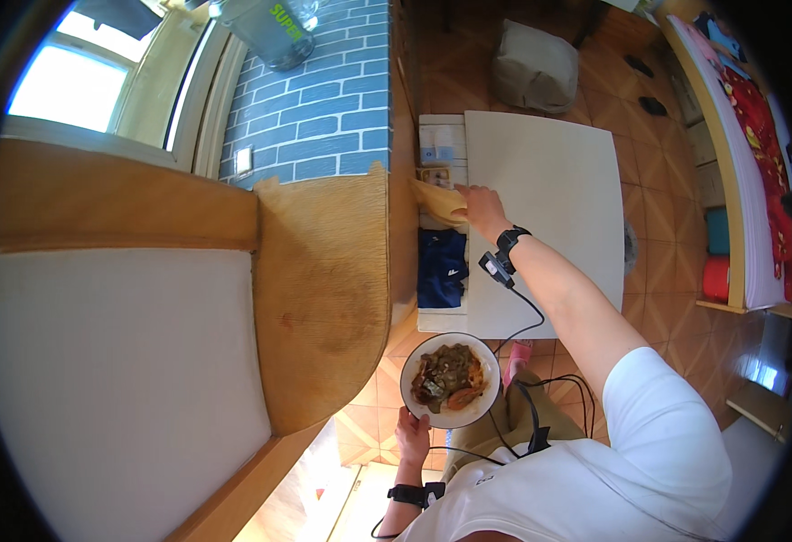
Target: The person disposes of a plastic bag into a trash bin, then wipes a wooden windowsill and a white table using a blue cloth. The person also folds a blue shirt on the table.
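My left hand (412, 437) grips the near-left rim of a round white plate (407, 388) with a dark edge. On the plate lies a dark brown and greenish cooked dish (450, 375) with some reddish-orange pieces. Stretched forward over the white table, my right hand (483, 212) has its fingers closed on the end of a tan, limp-looking sheet (441, 202); whether it is cloth or paper I cannot tell. Just nearer than that sheet is a folded dark blue cloth (441, 268). A small box with several round items (434, 177) sits just beyond the sheet.
A white table (549, 226) stands ahead, beside a wooden counter (323, 307). Translucent packages (437, 143) lie at its far-left corner. Behind it is a covered beige stool (536, 68). A bed (757, 181) stands at the right. Black cables (540, 316) hang near my arms.
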`<state>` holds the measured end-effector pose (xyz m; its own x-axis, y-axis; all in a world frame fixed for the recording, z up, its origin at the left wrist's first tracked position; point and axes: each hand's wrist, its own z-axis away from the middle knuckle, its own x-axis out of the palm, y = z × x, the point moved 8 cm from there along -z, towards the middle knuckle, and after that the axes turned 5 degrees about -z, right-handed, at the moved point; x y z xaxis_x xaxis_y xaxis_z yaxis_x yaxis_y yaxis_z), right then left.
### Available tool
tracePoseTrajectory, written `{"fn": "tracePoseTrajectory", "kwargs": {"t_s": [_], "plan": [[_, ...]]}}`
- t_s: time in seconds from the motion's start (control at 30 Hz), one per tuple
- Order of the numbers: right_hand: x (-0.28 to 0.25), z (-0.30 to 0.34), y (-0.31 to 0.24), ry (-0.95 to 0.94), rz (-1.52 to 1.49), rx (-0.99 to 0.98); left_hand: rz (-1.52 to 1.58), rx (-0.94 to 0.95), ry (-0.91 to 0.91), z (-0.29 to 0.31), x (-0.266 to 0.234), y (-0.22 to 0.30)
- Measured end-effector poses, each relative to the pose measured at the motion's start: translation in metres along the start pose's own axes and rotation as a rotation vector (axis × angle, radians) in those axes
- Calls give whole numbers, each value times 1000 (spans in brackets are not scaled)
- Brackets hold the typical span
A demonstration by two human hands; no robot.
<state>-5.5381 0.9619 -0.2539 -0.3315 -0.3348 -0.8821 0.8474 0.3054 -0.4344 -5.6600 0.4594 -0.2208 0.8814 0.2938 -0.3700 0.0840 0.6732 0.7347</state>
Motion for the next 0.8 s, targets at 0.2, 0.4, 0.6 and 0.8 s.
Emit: {"fn": "tracePoseTrajectory", "kwargs": {"t_s": [0.2,0.4,0.6,0.8], "plan": [[-43,57,40,322,-242,63,-63,50,-27,-5,3,10],[-39,217,220,237,-296,355,68,43,-109,-19,39,35],[-57,535,392,300,-264,1033,35,63,-213,-18,89,92],[-48,832,464,242,-168,1522,-69,173,-336,2,148,139]]}}
